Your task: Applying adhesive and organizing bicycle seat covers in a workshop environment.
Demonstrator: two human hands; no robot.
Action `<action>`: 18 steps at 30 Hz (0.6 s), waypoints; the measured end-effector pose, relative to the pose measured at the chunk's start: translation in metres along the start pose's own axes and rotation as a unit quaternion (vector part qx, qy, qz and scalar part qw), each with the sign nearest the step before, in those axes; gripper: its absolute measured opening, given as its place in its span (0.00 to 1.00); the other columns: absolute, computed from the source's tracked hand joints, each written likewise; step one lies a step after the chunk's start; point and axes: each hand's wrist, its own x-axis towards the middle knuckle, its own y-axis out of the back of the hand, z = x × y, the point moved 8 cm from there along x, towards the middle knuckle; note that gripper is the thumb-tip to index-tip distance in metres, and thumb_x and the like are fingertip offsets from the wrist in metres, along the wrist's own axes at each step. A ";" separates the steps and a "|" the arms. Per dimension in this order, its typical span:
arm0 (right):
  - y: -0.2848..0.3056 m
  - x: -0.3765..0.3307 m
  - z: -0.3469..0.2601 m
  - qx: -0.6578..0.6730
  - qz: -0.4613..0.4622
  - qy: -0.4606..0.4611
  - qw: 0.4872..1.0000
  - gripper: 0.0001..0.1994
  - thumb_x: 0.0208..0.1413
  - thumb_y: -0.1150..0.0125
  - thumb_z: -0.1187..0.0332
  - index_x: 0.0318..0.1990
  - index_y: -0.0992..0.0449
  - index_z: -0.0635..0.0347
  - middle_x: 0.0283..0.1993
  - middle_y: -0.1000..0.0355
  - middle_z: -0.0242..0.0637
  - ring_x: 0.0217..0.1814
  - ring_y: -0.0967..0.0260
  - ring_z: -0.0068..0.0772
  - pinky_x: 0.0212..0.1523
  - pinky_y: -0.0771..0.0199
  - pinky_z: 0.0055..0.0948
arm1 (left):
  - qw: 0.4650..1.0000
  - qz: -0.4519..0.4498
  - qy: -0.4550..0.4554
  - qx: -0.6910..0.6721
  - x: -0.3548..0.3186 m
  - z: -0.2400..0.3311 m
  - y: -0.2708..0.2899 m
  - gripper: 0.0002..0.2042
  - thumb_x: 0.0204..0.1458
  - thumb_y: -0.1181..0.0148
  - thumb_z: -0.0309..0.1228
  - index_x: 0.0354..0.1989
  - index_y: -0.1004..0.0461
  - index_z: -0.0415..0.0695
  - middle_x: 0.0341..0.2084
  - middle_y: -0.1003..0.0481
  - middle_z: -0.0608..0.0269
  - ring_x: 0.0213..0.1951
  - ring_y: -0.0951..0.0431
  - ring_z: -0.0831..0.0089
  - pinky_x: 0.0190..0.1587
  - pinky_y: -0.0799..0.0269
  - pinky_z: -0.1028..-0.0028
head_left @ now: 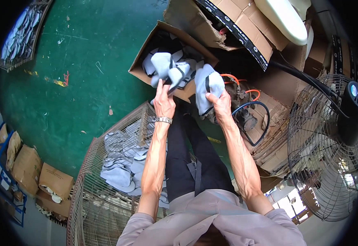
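Now | left hand (pixel 163 103): floppy grey fabric piece (pixel 167 67) | right hand (pixel 221 105): padded grey piece (pixel 208 84)

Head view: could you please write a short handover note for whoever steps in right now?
Left hand: raised, gripping a grey fabric piece with black trim over the open cardboard box.
Right hand: holding a second grey piece to the right of the box.
Things: more grey pieces lie in the box; a pile of grey pieces sits in the wire basket at the person's left. A standing fan is on the right.
Done: cannot tell which pile has been handled.
Left: both held pieces are not yet set down.
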 end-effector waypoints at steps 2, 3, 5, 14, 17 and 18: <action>0.009 -0.002 0.005 -0.003 0.008 -0.007 1.000 0.22 0.51 0.37 0.76 0.56 0.25 0.64 0.50 0.23 0.35 0.52 0.26 0.29 0.57 0.28 0.32 | 0.997 0.016 -0.051 -0.053 -0.003 0.015 -0.001 0.18 0.47 0.43 0.14 0.48 0.26 0.40 0.53 0.23 0.42 0.50 0.22 0.40 0.50 0.24 0.54; 0.010 -0.004 0.005 -0.006 0.014 -0.017 1.000 0.22 0.52 0.37 0.76 0.57 0.25 0.64 0.50 0.22 0.35 0.52 0.26 0.29 0.57 0.28 0.32 | 0.997 -0.004 -0.063 -0.033 -0.004 0.017 -0.001 0.18 0.47 0.44 0.14 0.48 0.26 0.40 0.48 0.22 0.43 0.47 0.22 0.41 0.49 0.25 0.54; 0.013 -0.009 0.001 -0.016 0.027 -0.006 0.999 0.22 0.52 0.36 0.77 0.57 0.24 0.63 0.51 0.22 0.34 0.53 0.26 0.29 0.59 0.29 0.32 | 0.991 -0.034 -0.129 -0.004 -0.010 0.027 0.002 0.17 0.44 0.47 0.13 0.44 0.27 0.41 0.31 0.24 0.49 0.39 0.23 0.45 0.48 0.28 0.55; 0.000 0.015 -0.057 -0.071 -0.116 0.116 0.984 0.16 0.58 0.38 0.71 0.53 0.21 0.63 0.46 0.20 0.35 0.47 0.24 0.29 0.53 0.25 0.32 | 0.917 -0.308 -0.251 -0.024 -0.013 0.098 0.035 0.22 0.38 0.48 0.11 0.42 0.26 0.47 0.33 0.26 0.59 0.45 0.24 0.54 0.66 0.37 0.55; -0.031 0.019 -0.015 -0.103 -0.252 0.017 0.962 0.14 0.58 0.37 0.74 0.52 0.20 0.62 0.45 0.20 0.30 0.46 0.26 0.23 0.52 0.27 0.27 | 0.916 -0.295 -0.268 -0.055 -0.007 0.116 0.047 0.25 0.35 0.49 0.10 0.43 0.25 0.46 0.37 0.25 0.58 0.49 0.25 0.53 0.69 0.40 0.50; -0.045 0.013 -0.004 -0.088 -0.304 -0.024 0.948 0.14 0.58 0.37 0.74 0.52 0.19 0.63 0.45 0.20 0.30 0.47 0.26 0.22 0.52 0.27 0.27 | 0.923 -0.274 -0.264 -0.061 -0.002 0.113 0.049 0.25 0.34 0.49 0.10 0.44 0.25 0.46 0.38 0.25 0.57 0.50 0.25 0.52 0.70 0.41 0.49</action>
